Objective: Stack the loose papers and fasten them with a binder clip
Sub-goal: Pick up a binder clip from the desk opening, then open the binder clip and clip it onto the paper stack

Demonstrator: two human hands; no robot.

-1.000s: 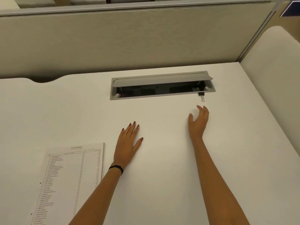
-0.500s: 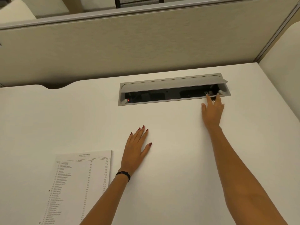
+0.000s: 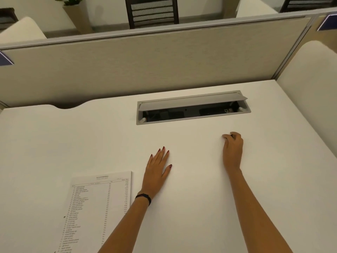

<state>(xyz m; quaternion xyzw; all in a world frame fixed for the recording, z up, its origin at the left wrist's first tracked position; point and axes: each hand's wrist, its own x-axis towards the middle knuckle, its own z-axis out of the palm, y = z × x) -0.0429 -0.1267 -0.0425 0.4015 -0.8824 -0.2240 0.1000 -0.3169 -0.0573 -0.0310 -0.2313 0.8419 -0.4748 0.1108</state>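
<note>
A stack of printed papers (image 3: 99, 207) lies flat on the white desk (image 3: 54, 147) at the lower left. My left hand (image 3: 157, 170) rests palm down just right of the papers, fingers spread, holding nothing. My right hand (image 3: 233, 148) is further right, a little in front of the cable tray, with its fingers curled shut. A small dark bit of the binder clip (image 3: 231, 136) shows between the fingertips; the rest of the clip is hidden in the hand.
A grey cable tray (image 3: 193, 119) with its lid propped open is set into the desk behind my hands. A beige partition (image 3: 145, 61) closes the far edge, and a cream panel (image 3: 310, 92) stands at the right.
My right hand reached to the binder clip at the tray's right end, closed on it and drew back toward me. The clip no longer lies by the tray. My left hand stayed flat.
</note>
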